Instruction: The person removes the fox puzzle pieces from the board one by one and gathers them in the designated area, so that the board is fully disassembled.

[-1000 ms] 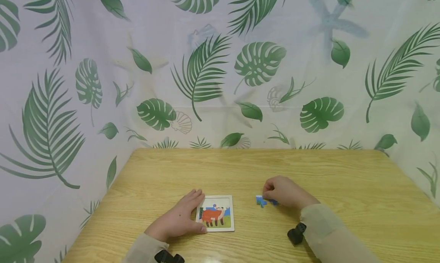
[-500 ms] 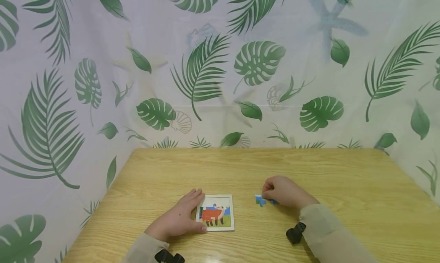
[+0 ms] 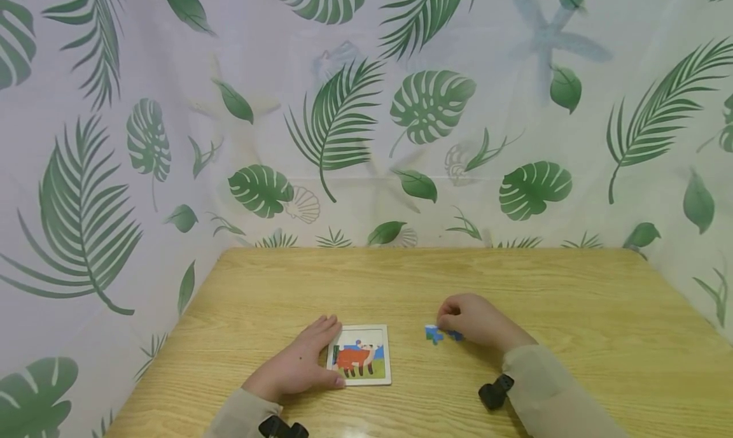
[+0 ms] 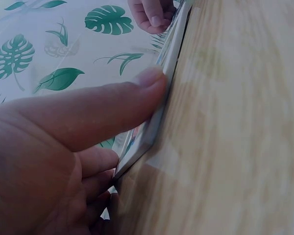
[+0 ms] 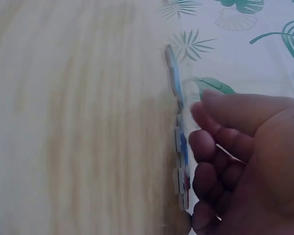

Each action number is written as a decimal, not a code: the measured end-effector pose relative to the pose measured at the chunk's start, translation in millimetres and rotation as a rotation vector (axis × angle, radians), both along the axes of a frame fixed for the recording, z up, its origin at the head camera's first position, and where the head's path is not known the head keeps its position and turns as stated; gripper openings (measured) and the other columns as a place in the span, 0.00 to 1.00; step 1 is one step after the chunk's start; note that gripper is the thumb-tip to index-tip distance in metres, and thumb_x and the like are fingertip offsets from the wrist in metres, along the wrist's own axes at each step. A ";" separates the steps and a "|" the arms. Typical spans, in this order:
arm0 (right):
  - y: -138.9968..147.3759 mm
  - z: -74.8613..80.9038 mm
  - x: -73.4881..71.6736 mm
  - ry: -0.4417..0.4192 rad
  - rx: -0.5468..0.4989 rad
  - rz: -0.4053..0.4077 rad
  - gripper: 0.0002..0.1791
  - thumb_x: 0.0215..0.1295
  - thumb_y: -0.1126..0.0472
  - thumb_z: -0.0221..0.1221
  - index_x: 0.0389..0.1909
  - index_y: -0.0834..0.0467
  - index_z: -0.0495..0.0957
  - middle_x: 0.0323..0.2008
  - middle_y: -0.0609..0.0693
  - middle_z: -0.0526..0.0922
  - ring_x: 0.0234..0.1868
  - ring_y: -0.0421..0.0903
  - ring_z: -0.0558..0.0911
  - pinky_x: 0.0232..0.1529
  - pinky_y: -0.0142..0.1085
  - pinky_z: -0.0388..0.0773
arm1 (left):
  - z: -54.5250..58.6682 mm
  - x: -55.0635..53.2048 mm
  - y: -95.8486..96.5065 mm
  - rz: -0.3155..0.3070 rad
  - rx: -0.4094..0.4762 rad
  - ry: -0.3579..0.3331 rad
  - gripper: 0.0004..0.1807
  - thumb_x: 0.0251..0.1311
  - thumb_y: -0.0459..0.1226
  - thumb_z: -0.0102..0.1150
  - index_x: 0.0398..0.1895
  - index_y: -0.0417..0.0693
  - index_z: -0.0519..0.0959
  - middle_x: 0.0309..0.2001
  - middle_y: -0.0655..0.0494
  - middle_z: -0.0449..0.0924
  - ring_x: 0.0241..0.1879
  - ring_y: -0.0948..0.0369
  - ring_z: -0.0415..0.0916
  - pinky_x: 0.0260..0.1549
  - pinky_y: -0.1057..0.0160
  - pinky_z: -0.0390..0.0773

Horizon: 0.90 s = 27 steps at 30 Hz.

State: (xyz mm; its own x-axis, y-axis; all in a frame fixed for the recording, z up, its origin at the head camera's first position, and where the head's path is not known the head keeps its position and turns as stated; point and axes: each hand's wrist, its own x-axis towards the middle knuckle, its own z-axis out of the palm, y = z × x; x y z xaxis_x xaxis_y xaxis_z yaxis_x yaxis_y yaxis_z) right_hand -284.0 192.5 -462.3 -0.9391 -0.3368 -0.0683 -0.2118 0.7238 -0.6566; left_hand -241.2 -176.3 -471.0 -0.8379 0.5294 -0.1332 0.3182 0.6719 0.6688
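Note:
A square puzzle tray [image 3: 388, 355] with a white border lies flat on the wooden table, its partly filled picture showing a red-and-white animal. My left hand [image 3: 300, 365] rests along its left side, fingers near the far corner and thumb at the near corner. In the left wrist view the thumb of the left hand [image 4: 103, 112] touches the tray's edge [image 4: 154, 125]. To the right, a few blue jigsaw pieces [image 3: 433, 333] lie on the table. My right hand [image 3: 472, 320] is over them with fingers curled and thumb near the index finger. In the right wrist view, jigsaw pieces [image 5: 181, 142] lie beside the curled fingertips; nothing shows between them.
The wooden table [image 3: 366, 285] reaches back to a curtain [image 3: 355, 107] printed with green leaves, which also runs along the left side. A black wrist camera [image 3: 495, 391] is strapped at the right sleeve, another black camera [image 3: 282, 427] at the left.

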 end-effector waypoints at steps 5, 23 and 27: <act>-0.1 0.9 3.9 0.034 -0.053 -0.029 0.07 0.72 0.55 0.60 0.40 0.52 0.83 0.34 0.43 0.82 0.34 0.44 0.77 0.39 0.41 0.76 | -0.4 -0.6 0.6 0.003 -0.007 0.002 0.56 0.53 0.52 0.75 0.80 0.41 0.56 0.81 0.49 0.45 0.80 0.48 0.36 0.72 0.37 0.46; -30.3 7.4 16.9 0.052 -0.121 -0.011 0.07 0.71 0.55 0.62 0.40 0.52 0.85 0.38 0.41 0.82 0.39 0.42 0.77 0.45 0.42 0.76 | -0.5 0.3 -0.1 -0.010 0.005 0.011 0.54 0.53 0.53 0.75 0.80 0.49 0.58 0.81 0.47 0.45 0.79 0.47 0.35 0.71 0.34 0.45; -38.9 7.2 18.8 0.039 -0.128 0.008 0.06 0.71 0.55 0.62 0.40 0.52 0.85 0.35 0.42 0.81 0.36 0.43 0.77 0.40 0.41 0.76 | -0.6 0.9 -1.2 -0.041 0.001 0.035 0.48 0.54 0.53 0.74 0.78 0.58 0.64 0.81 0.44 0.44 0.79 0.44 0.35 0.69 0.30 0.46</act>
